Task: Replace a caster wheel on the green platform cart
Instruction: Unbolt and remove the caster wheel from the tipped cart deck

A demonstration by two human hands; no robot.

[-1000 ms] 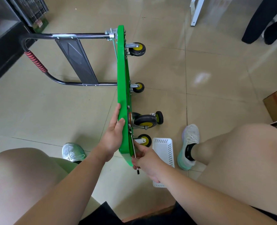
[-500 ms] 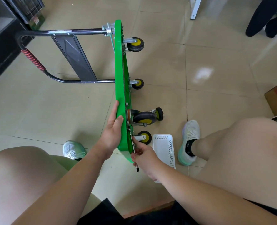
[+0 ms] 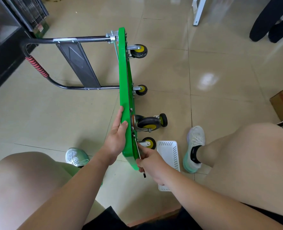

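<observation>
While the green cart [image 3: 123, 90] is standing on its long edge on the floor, wheels facing right and handle [image 3: 38, 67] lying left, its underside is being exposed for work. The left hand [image 3: 116, 138], fingers straight, is pressing flat against the deck, apparently steadying it. The right hand [image 3: 151, 163], at the nearest wheel [image 3: 149, 142], is pinching a thin tool [image 3: 144, 175]. A white basket [image 3: 169, 155] is lying just beside, crowding that hand, and the big wheel [image 3: 148, 123] above is narrowing access.
</observation>
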